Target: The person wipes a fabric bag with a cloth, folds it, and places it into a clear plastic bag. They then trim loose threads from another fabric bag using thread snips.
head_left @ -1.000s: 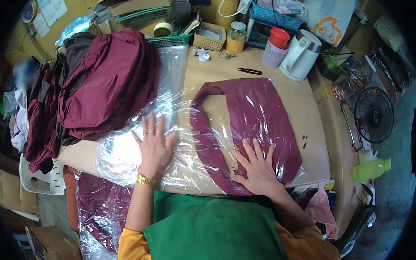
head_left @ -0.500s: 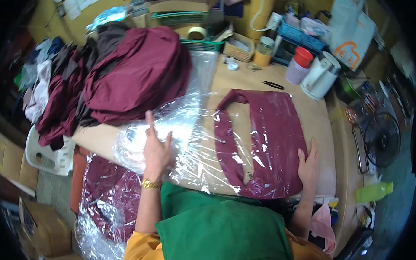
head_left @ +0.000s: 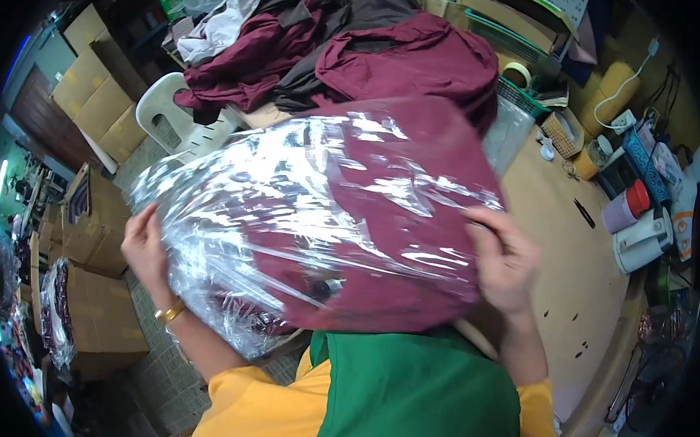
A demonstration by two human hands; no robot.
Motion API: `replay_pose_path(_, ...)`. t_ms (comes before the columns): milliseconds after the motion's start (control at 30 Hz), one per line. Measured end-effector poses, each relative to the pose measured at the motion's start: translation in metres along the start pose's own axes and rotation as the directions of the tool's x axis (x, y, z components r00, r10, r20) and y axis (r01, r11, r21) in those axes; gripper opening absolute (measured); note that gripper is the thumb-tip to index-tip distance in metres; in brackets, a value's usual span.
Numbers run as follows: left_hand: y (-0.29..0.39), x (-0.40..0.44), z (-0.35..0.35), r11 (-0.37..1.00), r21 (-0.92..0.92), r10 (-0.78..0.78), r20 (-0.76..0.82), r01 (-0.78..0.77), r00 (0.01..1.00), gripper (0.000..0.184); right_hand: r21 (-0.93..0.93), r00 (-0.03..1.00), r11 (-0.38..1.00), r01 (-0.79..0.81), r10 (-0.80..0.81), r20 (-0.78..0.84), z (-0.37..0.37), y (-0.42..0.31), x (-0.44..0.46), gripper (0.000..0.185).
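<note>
A folded maroon garment in a clear plastic bag is held up between my hands, tilted, above the table's front edge. My left hand is closed on the loose end of the bag at the left. At the right, my right hand pinches the bagged garment's edge, thumb on top; the fingers underneath are hidden. Glare on the plastic covers much of the garment's left part. Below the bag, more plastic-wrapped maroon cloth shows in part.
Maroon and dark clothes are heaped at the back of the table. Black snips, a white kettle and a red-lidded cup stand or lie at right. A white plastic chair and cardboard boxes are at left.
The bagged garment has come up off the table and moved left. Both hands, open before, have closed on it. The view has turned left.
</note>
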State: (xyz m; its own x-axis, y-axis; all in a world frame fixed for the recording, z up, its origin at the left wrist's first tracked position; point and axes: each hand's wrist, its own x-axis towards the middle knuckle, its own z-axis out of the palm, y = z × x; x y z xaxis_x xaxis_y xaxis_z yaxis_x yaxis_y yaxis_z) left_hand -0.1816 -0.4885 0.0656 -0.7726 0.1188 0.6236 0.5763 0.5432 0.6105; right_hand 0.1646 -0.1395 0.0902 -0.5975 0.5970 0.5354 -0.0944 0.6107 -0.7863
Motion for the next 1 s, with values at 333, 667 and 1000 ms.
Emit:
replay_pose_path(333, -0.097, -0.050, -0.029, 0.367, 0.917, -0.532, 0.071, 0.154, 0.844, 0.066, -0.551, 0.707, 0.657, 0.515, 0.038, 0.706, 0.233, 0.090, 0.011, 0.053)
replay_pose_path(667, -0.204, -0.143, 0.143, 0.641, 0.751, -0.505, 0.258, 0.158, 0.824, 0.068, -0.455, 0.083, 0.832, 0.317, 0.453, 0.887, 0.261, 0.127, -0.070, 0.079)
replay_pose_path(1000, -0.229, -0.109, 0.138, 0.688, 0.698, -0.600, 0.394, 0.198, 0.696, 0.079, -0.368, 0.076, 0.913, 0.176, 0.360, 0.930, 0.265, 0.121, -0.064, 0.074)
